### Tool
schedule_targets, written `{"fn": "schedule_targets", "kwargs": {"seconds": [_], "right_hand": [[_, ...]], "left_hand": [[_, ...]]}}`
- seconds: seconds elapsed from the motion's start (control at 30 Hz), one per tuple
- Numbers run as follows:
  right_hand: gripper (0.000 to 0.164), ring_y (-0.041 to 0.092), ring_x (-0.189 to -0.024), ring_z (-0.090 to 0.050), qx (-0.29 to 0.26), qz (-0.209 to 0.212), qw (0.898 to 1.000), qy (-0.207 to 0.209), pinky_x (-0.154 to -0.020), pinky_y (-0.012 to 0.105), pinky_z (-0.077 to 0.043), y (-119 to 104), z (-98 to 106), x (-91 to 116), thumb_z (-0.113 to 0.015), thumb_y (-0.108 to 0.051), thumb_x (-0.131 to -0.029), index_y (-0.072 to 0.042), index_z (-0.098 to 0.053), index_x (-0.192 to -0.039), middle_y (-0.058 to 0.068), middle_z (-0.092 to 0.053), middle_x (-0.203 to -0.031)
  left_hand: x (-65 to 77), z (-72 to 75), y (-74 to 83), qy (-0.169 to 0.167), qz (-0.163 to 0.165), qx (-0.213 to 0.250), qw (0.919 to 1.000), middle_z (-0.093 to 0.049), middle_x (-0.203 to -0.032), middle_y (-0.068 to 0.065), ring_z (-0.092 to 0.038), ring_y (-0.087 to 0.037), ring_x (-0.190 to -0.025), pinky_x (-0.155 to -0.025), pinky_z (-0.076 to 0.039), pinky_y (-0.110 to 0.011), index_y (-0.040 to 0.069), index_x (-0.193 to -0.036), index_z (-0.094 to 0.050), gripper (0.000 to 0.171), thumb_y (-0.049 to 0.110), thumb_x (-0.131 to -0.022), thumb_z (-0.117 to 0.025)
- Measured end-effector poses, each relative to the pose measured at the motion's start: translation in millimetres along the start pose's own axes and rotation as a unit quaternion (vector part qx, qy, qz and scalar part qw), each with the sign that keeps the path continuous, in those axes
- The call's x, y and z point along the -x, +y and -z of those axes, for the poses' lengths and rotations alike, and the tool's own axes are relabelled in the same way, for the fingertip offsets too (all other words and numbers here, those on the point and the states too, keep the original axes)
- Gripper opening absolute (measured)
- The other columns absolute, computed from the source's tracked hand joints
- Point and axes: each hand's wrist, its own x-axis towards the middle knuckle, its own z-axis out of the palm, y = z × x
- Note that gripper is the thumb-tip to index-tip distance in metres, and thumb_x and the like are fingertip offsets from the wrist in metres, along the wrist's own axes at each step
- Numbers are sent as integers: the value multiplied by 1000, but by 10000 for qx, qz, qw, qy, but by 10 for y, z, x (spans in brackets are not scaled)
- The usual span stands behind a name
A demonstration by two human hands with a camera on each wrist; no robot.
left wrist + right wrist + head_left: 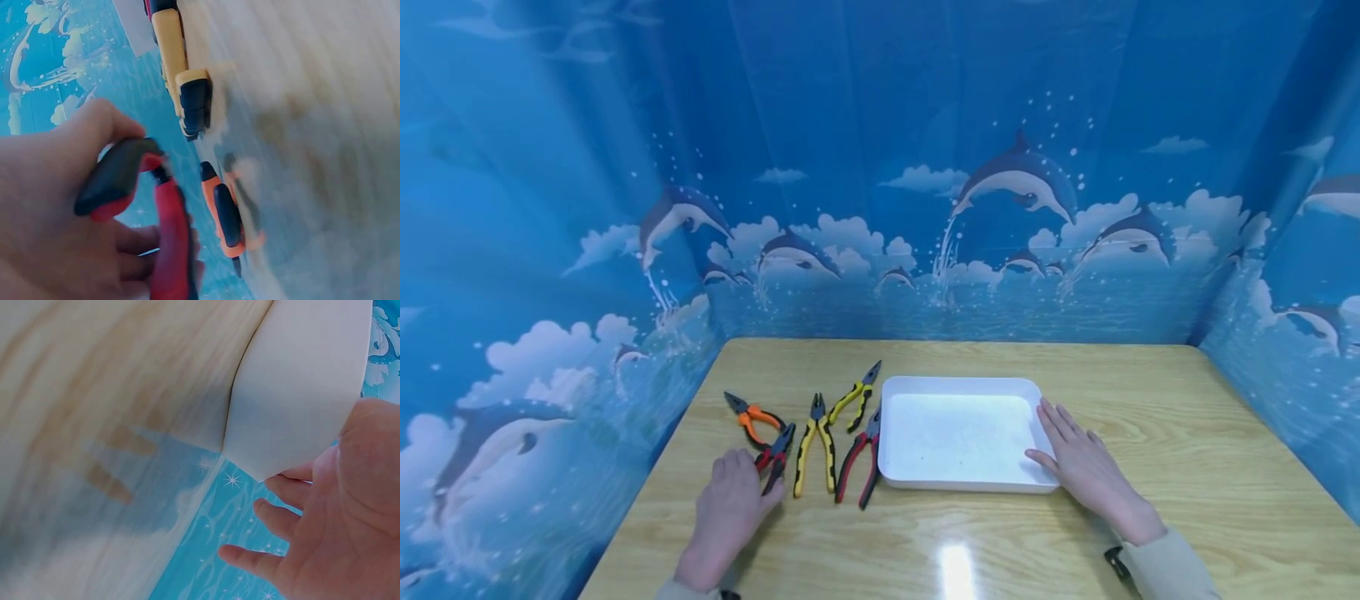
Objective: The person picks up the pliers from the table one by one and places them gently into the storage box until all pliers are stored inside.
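My left hand (730, 504) grips a pair of red-and-black-handled pliers (782, 446) at the table's left side. In the left wrist view its thumb and fingers are around the spread red handles (174, 240). Just beyond these lie orange-handled pliers (760, 414), with yellow-and-black pliers (808, 450) to the right. My right hand (1086, 462) touches the right side of a white rectangular tray (962, 486), fingers extended and thumb across the rim. From the right wrist, part of that contact is hidden behind the tray wall (294, 381).
Smaller yellow-and-black pliers (856, 398) lie near the tray's left side. Another red-and-black pair (871, 450) sits against the tray's left edge. The wooden table (1150, 375) is bordered behind and at both sides by a blue dolphin-print curtain (880, 167).
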Motion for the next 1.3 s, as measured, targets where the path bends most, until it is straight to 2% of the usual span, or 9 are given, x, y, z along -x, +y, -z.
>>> {"fn": "schedule_targets", "kwargs": {"seconds": [0.1,0.2,0.27,0.37,0.5,0.63,0.73,1.0,1.3], "right_hand": [[78,48,-147,-25,30,2,10000,0,-108,74,-28,4,-2,0,-54,-46,-103,7,-30,-155,25,-24,-162],[78,48,-147,-24,13,9,10000,8,-108,74,-28,4,-1,4,-54,-46,-103,7,-30,-155,25,-24,-162],[78,48,-147,-25,-1,19,10000,10,-108,74,-28,4,0,5,-54,-46,-103,7,-30,-155,26,-24,-162],[77,48,-147,-24,-24,27,10000,12,-107,74,-28,1,4,9,-54,-45,-103,7,-30,-154,26,-25,-162],[77,48,-147,-25,-39,27,10000,4,-107,74,-28,-5,5,10,-56,-43,-103,7,-30,-154,26,-25,-162],[77,48,-147,-25,-36,21,10000,8,-107,74,-28,0,1,6,-56,-43,-103,7,-30,-154,26,-25,-162],[77,48,-147,-25,-25,23,10000,21,-108,74,-28,9,-4,3,-55,-45,-103,7,-30,-155,25,-24,-162],[78,47,-147,-24,-9,29,10000,35,-108,73,-28,20,-16,-4,-53,-47,-103,6,-29,-155,25,-24,-163],[78,48,-147,-25,16,24,10000,70,-107,73,-29,25,-22,-1,-54,-46,-103,7,-30,-154,25,-25,-162]], "left_hand": [[-16,9,38,710,-442,45,9965,-48,-83,-16,-46,-29,-76,-58,-44,-39,-6,-89,-51,49,37,-84,-75],[-50,16,93,1323,-970,-82,9864,-49,-84,-16,-46,-30,-76,-64,-43,-41,-7,-89,-52,50,34,-80,-79],[-77,17,129,1583,-1266,-233,9790,-50,-85,-18,-48,-32,-78,-68,-44,-42,-8,-89,-53,53,36,-78,-82],[-115,23,180,1716,-1521,-520,9720,-52,-86,-20,-48,-33,-78,-68,-45,-41,-10,-92,-55,61,41,-76,-85],[-152,42,271,1605,-1642,-663,9710,-56,-94,-24,-52,-35,-85,-71,-48,-43,-11,-100,-58,71,50,-76,-85],[-192,51,379,1496,-1683,-575,9726,-60,-104,-26,-57,-38,-96,-84,-51,-49,-11,-109,-60,72,50,-79,-81],[-222,49,451,1538,-1759,-557,9707,-61,-104,-25,-58,-38,-98,-90,-51,-50,-10,-107,-61,68,48,-79,-81],[-299,103,670,1334,-1641,-546,9758,-60,-106,-22,-56,-33,-95,-83,-51,-45,-8,-110,-60,67,50,-80,-78],[-409,105,953,1084,-2043,-466,9718,-60,-108,-21,-56,-32,-99,-90,-52,-46,-6,-112,-59,63,49,-84,-73]]}}
